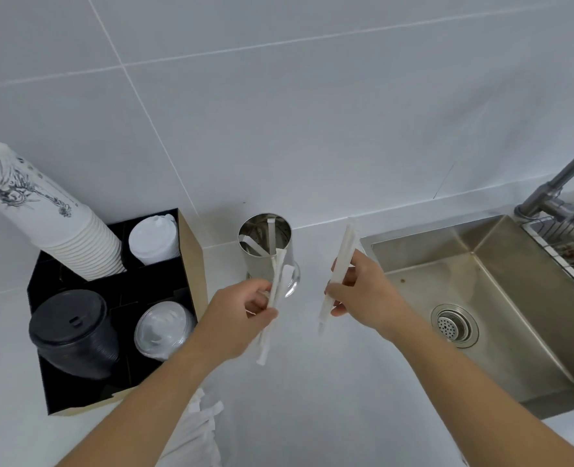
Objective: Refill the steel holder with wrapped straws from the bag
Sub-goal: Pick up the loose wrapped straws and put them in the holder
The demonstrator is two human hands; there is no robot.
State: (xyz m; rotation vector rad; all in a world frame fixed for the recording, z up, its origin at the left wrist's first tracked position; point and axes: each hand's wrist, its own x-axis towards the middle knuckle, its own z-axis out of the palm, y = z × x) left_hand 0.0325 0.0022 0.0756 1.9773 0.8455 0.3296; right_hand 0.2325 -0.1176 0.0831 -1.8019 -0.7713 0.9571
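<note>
The steel holder (268, 244) stands upright on the white counter by the wall, with a few wrapped straws lying inside it. My left hand (241, 315) is just in front of the holder, shut on a small bunch of wrapped straws (276, 281) that point up toward its rim. To the holder's right, my right hand (363, 291) grips two or three more wrapped straws (341, 261), held nearly upright. The bag of wrapped straws (194, 433) lies on the counter at the bottom, partly hidden under my left forearm.
A black organiser box (184, 264) at the left holds a stack of paper cups (43, 214), white lids, black lids (70, 332) and clear lids. A steel sink (480, 298) with a drain, a tap (558, 183) and a wire rack lies at the right.
</note>
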